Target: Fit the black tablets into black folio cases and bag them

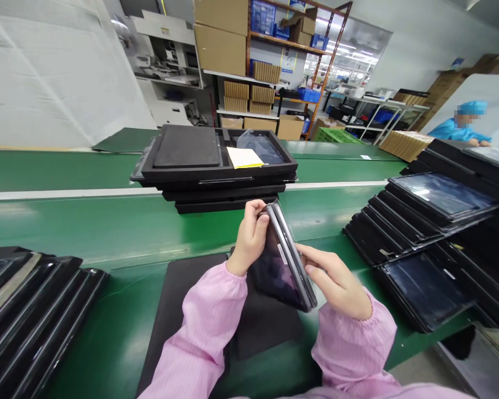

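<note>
Two dark tablets [279,271], back to back or stacked, are held tilted on edge above the bench. My left hand [249,237] is closed on their upper end, thumb on the near screen side. Fingers of my right hand [336,280] pinch the right-hand long edge, thumb and forefinger at the far tablet. A small white label shows on the near glossy face. Beneath my hands lie flat black foam sheets [268,330] on the green work surface [125,310]. The faces turned away from me are hidden.
Black foam trays [216,176] are stacked ahead, with a yellow-edged paper [246,158] on top. Stacked black trays [37,316] stand at left; more trays with screens [444,194] rise at right. A co-worker in blue [457,130] sits beyond. Shelves [291,41] hold boxes behind.
</note>
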A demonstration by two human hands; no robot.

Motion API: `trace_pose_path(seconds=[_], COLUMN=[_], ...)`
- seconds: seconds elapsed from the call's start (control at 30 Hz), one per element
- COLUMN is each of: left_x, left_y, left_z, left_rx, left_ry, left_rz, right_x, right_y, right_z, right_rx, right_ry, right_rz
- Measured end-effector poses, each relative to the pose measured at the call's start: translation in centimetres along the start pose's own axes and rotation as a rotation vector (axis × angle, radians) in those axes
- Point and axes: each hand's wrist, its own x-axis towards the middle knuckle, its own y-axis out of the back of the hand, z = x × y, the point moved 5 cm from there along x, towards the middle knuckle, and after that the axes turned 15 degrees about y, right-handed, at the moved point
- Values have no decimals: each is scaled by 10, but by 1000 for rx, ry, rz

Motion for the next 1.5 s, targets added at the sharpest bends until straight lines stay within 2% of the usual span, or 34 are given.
trace_pose_path(seconds=[0.17, 0.43, 0.8, 1.1, 1.27, 1.4, 1.5], left_x=[-2, 1, 10, 12, 12, 12, 13], left_y=[2, 4, 19, 22, 23, 24, 24], left_z=[8, 5, 15, 15, 17, 20, 21], left_rx=[72, 86, 225, 225, 233, 236, 234], left_ry=[-72, -34, -52, -56, -71, -92, -106], left_rz=[6, -23, -35, 6, 35, 56, 68], right_x=[-1, -7, -4, -6, -5, -3, 0], right_y=[6, 13, 17, 18, 16, 12, 5], right_z=[2, 6, 6, 10, 16, 26, 38], right_rx=[-23, -31, 83, 159, 223, 369, 504], right_ry=[-16, -40, 28, -31, -126, -215, -269], right_rz=[2, 3, -119, -78, 14, 115, 135])
